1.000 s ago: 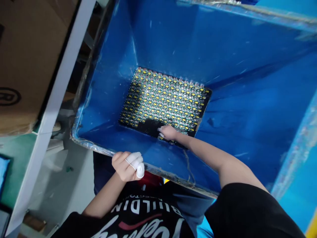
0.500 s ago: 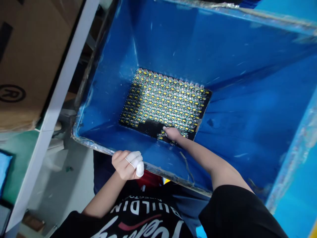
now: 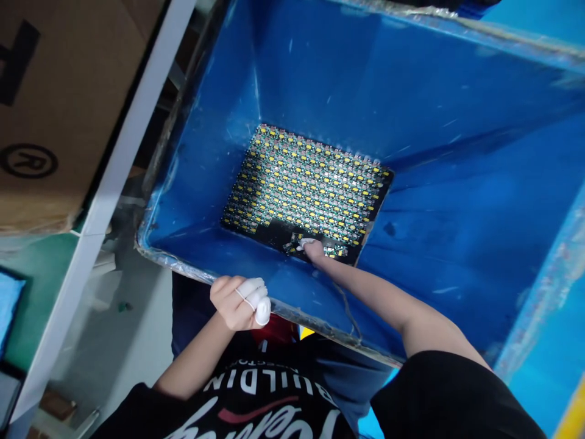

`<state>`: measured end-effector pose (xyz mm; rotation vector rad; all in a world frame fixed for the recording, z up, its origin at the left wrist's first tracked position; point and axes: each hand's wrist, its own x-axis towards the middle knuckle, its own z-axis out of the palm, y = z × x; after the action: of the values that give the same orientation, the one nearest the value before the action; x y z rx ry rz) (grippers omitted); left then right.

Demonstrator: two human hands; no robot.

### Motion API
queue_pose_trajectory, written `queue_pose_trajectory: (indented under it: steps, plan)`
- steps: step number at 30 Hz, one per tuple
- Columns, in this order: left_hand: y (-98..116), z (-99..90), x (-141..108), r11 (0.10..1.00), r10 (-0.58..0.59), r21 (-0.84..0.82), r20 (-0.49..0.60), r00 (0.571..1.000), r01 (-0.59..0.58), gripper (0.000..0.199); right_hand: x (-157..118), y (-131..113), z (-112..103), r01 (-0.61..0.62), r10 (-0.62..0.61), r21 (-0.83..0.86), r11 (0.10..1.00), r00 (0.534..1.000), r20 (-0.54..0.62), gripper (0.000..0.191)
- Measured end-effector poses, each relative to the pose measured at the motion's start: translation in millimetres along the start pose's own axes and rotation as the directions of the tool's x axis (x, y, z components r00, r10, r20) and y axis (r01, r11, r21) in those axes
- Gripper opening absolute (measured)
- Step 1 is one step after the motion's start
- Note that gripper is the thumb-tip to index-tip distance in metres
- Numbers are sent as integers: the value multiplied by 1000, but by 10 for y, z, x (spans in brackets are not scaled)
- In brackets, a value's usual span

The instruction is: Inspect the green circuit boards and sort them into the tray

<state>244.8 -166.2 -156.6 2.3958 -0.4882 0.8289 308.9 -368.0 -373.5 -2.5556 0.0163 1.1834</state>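
Deep inside a blue bin [image 3: 320, 73], a black sheet [image 3: 274, 231] carries many small circuit boards [image 3: 315, 183] with yellow parts, laid in close rows. My right hand [image 3: 313, 249], with white finger covers, reaches down to the near edge of the sheet. Its fingers are closed at a few loose boards [image 3: 292, 244] that lie askew; the exact grip is too small to see clearly. At the near side my left hand [image 3: 237, 302] is wrapped round the bin's taped rim, white covers on its thumb and some fingers.
A cardboard box [image 3: 68, 110] stands at the left behind a white table edge [image 3: 109, 177]. Below it is a green surface [image 3: 50, 274] with a blue item [image 3: 9, 311]. The bin's high walls surround my right arm.
My right hand has shifted slightly left and down along the sheet, and the loose boards at its fingertips now lie at a different angle. My left hand keeps its hold on the rim.
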Motion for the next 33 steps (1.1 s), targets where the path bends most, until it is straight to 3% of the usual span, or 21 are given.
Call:
queue_pose_trajectory:
  steps: [5,11,15,22,27,33]
  plan:
    - [6,-1,-3,1000,-8,-8,0,1000,8,20,-48,19,-157,96,-94,-129,987,995,26,33]
    - [3,4,-17,1000,-10,-4,2,1000,10,19,134,-106,-282,228,-213,-221,948,973,91,37]
    - [5,1,-15,1000,-13,-5,12,1000,13,19,221,-248,-153,154,-144,-163,975,987,71,34]
    - [6,-1,-16,1000,-11,-12,18,1000,11,19,405,-625,153,-52,57,66,996,996,-70,31]
    - [4,-5,-18,1000,-9,-16,23,1000,9,19,453,-770,270,-76,106,216,973,986,-130,31]
    - [7,-8,-19,1000,-11,-10,31,999,12,19,446,-704,271,-64,117,294,954,979,-164,31]
